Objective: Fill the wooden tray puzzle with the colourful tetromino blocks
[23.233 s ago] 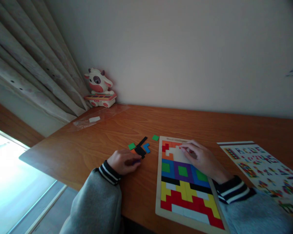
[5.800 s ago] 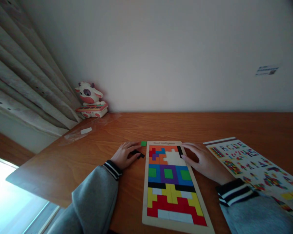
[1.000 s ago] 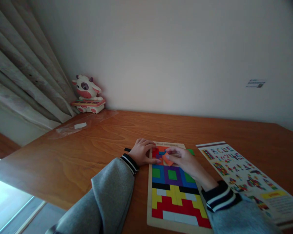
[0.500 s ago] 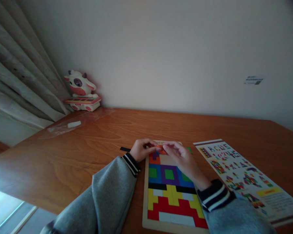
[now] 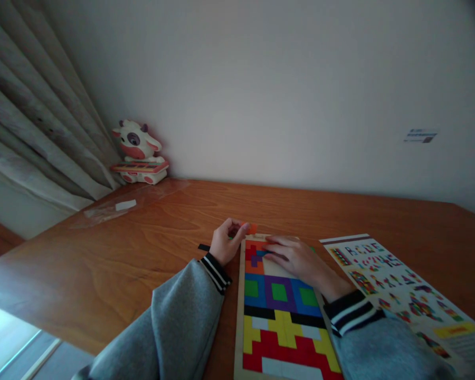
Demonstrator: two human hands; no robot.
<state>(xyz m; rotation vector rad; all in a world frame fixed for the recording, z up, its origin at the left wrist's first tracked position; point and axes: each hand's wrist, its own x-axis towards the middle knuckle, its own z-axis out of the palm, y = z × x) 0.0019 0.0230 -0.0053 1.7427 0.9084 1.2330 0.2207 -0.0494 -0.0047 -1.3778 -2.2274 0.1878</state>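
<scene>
Head view.

A: Any risk from here?

B: Would put dropping first: could lose the orange piece (image 5: 252, 228) through a slack pinch, given so little of it inside the grip. Could then land on the board (image 5: 239, 322), or beyond it on the tabletop (image 5: 174, 221).

A: Another?

B: Possibly the left cuff (image 5: 217, 274). Close beside the black piece (image 5: 203, 247); could sweep it away on a careless swing. Could also jog the fitted pieces (image 5: 287, 327) by pressing or dragging with the right hand (image 5: 301, 261).

A: And the left hand (image 5: 226, 244)?

B: Nearly closed, pinching the orange piece between thumb and fingers. Held up by the far left corner of the board; cannot tell whether over the rim or just past it.

A: Right hand?

B: Partly open, loosely curved over the far part of the board, with thumb and fingers apart. Near the blue piece (image 5: 261, 253) at the fingertips; cannot tell about contact. No piece visible in the grip. Below, partly covered: the bare patch (image 5: 275, 269) of the board.
</scene>
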